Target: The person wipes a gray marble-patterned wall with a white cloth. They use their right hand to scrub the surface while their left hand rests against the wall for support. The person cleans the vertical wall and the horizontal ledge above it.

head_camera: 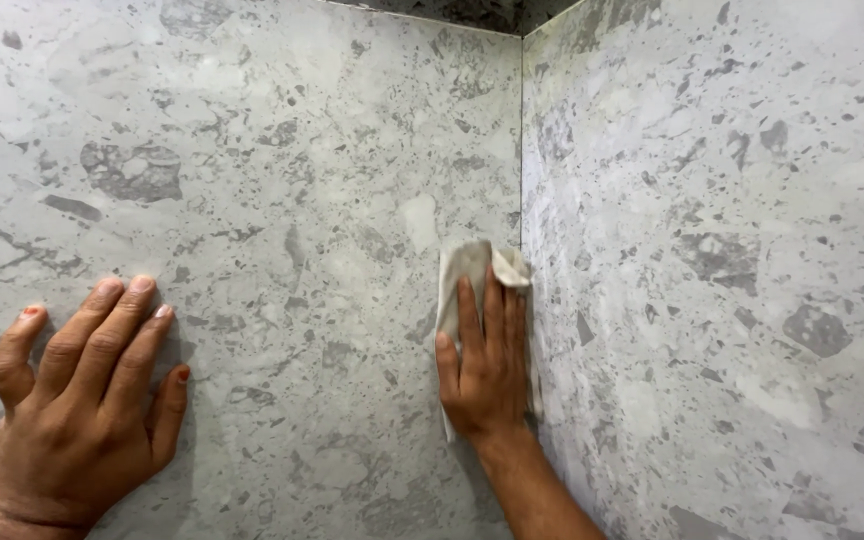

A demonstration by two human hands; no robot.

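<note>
Right hand [487, 370] presses crumpled white cloth [472, 265] flat on speckled stone wall [302, 150]; left hand [82, 400] lies open.

The left hand [77, 400] lies flat on the left wall [282, 150]. The right hand [487, 365] presses a cloth [472, 262] on it, beside the corner.

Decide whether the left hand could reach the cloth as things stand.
Probably yes. The left hand lies flat on the left wall with only bare tile between it and the cloth, though the right hand presses that cloth into the corner.
</note>
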